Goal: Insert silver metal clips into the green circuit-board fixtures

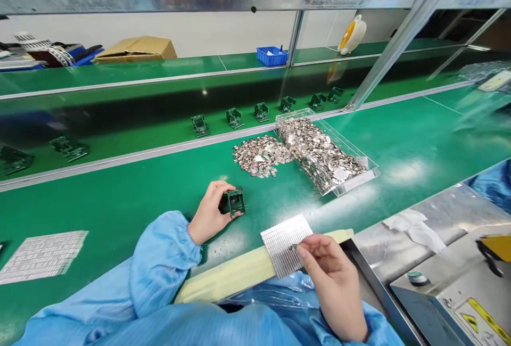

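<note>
My left hand [213,210] grips a dark green frame-like part [235,202] just above the green table [159,191]. At the table's front edge, my right hand [333,282] is pinched at the right side of a silvery sheet of small strips [284,242]; a tiny dark piece shows at the fingertips, too small to name. The sheet lies over a pale yellow strip [235,271]. Beyond my hands, a heap of small metal pieces [261,155] sits beside a clear tray [359,178] filled with similar pieces.
Several green parts [261,112] stand in a row on the conveyor behind the metal rail. Another sheet of labels [42,255] lies at left. A slanted metal post [403,37] rises at right, near a machine [459,293] with a white cloth [415,229].
</note>
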`<state>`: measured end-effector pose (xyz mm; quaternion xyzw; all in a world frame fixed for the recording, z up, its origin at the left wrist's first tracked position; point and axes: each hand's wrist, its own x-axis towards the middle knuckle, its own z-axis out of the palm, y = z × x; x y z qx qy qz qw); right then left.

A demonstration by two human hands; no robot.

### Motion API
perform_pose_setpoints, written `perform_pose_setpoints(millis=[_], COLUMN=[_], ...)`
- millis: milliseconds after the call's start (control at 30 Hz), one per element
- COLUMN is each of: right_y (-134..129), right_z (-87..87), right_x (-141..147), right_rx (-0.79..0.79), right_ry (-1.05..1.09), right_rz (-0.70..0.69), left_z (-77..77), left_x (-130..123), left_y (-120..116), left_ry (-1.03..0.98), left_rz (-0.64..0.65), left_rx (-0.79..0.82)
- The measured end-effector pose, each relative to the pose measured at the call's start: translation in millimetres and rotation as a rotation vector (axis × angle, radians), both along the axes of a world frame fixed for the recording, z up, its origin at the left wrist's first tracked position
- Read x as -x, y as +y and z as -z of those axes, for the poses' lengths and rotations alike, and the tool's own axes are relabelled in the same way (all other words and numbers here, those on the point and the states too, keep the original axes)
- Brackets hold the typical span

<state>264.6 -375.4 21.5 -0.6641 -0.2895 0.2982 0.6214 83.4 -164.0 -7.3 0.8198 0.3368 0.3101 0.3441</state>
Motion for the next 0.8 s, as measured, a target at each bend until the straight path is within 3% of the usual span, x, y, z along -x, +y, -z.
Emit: perform_pose_setpoints(millis=[100,167,400,533,800], right_y=[5.4,8.7,21.2,27.4,29.3], right_z=[1.3,0.5,-4.6,-1.2,8.9], right_x=[2.9,4.7,22.6,31.7,38.4], right_rx=[-0.024,-0.046,-0.07,-0.025,0.016], right_ry=[0.045,0.061,0.077,0.047,0.046], right_rz=[0.052,0.082,0.089,0.099,0.121], left_z=[1.4,-1.4,-11.7,-11.4,-8.0], left_x=[-19.9,-32.0,-47.5,-43.4,-35.0], left_y=[-25.8,-42.4,-76.8,-80.0,-80.8], left_ry=[-0.177,-0.268,-0.305,-0.29,-0.268], left_rz=[0.006,0.071,0.227,0.258,0.401], left_rx=[0.34,0.474,0.594,0.683,0.638])
